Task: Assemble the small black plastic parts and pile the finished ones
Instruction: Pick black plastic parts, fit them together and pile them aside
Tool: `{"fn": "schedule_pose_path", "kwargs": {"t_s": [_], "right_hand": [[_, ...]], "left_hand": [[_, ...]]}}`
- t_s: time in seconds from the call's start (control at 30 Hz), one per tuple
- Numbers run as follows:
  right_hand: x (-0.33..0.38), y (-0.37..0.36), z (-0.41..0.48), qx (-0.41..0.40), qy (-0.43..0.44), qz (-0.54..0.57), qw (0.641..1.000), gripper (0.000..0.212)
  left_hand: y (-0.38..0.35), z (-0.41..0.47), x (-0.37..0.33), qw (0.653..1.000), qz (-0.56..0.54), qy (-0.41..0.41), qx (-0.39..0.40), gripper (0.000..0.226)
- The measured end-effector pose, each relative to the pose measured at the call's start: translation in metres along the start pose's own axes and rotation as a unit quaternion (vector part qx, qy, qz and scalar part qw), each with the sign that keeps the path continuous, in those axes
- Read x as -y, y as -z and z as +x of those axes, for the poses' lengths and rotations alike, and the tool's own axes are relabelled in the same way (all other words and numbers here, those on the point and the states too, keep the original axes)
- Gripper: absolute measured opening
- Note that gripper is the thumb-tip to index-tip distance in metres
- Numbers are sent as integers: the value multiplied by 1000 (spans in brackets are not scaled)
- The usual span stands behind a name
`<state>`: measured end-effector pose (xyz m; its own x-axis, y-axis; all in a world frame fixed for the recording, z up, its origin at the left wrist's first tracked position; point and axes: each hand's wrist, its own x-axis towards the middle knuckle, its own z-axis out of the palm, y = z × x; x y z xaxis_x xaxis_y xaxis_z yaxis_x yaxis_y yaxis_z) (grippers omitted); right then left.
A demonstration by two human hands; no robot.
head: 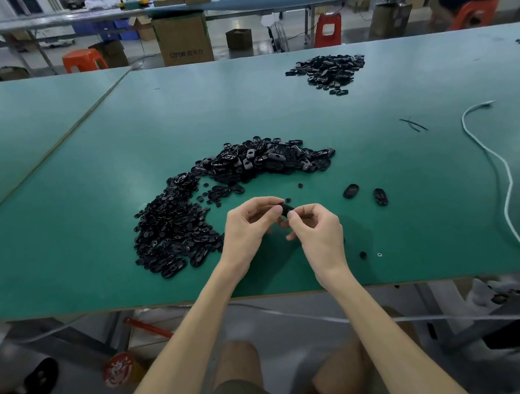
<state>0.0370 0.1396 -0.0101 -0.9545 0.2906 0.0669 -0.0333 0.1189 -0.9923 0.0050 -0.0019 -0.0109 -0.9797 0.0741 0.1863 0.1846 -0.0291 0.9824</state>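
My left hand [249,227] and my right hand [315,229] meet above the green table [87,150], both pinching one small black oval part [286,209] between their fingertips. Most of that part is hidden by my fingers. A large curved heap of loose black parts [219,185] lies just beyond and left of my hands. A second, smaller pile of black parts [328,69] sits far back on the right. Two single oval parts [351,191] [380,196] lie right of my hands.
A white cord [505,190] snakes down the table's right side. Thin black ties [413,123] lie near it. A tiny black piece [363,254] and a small ring [379,254] rest near the front edge. Boxes and orange stools [84,59] stand beyond the table.
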Motion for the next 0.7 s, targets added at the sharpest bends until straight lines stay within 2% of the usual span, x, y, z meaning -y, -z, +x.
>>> {"fn": "schedule_pose_path", "kwargs": {"t_s": [0.7], "right_hand": [[-1,1,1,-43,-2,16,999,8]], "left_hand": [[-1,0,1,1000,14,9,16,12]]}}
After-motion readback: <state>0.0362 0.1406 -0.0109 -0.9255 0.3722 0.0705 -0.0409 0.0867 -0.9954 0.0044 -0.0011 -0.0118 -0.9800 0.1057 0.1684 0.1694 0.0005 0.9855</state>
